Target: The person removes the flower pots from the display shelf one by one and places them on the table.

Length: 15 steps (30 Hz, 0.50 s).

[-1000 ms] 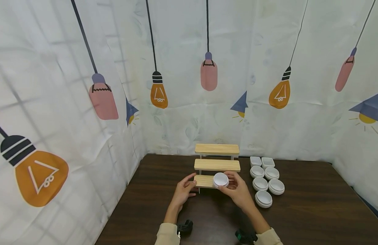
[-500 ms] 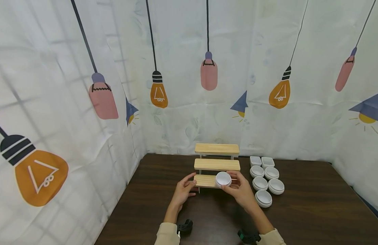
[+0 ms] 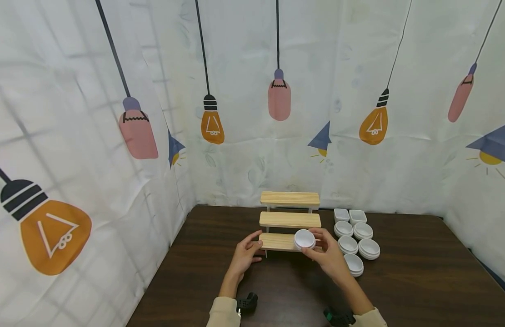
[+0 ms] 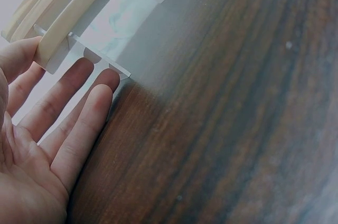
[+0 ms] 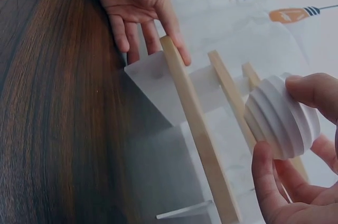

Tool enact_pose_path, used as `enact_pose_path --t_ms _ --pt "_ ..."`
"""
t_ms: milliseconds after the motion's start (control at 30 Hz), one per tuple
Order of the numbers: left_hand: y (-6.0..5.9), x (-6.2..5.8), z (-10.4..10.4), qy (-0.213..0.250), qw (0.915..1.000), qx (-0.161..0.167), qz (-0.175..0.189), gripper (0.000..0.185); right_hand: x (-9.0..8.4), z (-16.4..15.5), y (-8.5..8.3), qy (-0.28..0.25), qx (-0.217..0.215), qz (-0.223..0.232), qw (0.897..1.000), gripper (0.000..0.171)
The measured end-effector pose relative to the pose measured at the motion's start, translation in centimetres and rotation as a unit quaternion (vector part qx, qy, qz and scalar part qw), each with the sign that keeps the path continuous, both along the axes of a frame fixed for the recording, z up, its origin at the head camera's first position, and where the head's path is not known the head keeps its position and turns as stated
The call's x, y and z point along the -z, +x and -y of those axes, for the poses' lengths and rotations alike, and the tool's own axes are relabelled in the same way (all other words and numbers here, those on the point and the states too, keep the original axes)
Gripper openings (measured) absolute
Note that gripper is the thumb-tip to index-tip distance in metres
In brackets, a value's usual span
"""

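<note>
A three-tier wooden stand with clear side supports stands ahead, with its bottom shelf, middle shelf and top shelf. My left hand holds the left end of the bottom shelf between thumb and index finger; its other fingers extend beside the clear support. With thumb and fingers, my right hand grips a stack of small white round bowls at the right part of that shelf. Ridged rims of several nested bowls show in the right wrist view.
Right of the stand are several more stacks of white round bowls, partly behind my right hand. Two square white dishes sit behind them. The dark wooden table meets a white printed curtain at the back.
My right hand has slid the bowl stack rightward along the bottom shelf, toward its right end. The left hand has stayed at the left end.
</note>
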<state>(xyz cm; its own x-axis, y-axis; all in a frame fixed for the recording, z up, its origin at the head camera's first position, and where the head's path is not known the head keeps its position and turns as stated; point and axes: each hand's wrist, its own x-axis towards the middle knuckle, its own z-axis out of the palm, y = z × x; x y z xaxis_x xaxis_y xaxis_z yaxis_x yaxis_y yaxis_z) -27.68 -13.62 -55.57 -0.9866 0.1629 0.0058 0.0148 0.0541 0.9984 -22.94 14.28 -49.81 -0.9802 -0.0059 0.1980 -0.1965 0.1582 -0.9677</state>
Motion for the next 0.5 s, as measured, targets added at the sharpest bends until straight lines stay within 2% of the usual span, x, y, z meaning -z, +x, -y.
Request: enact_pose_path --t_ms 500 --pt "0.1 -0.2 0.0 0.003 1.0000 0.002 0.005 0.052 -0.1 -1.8 0.6 0.026 0.028 0.000 0.999 0.059"
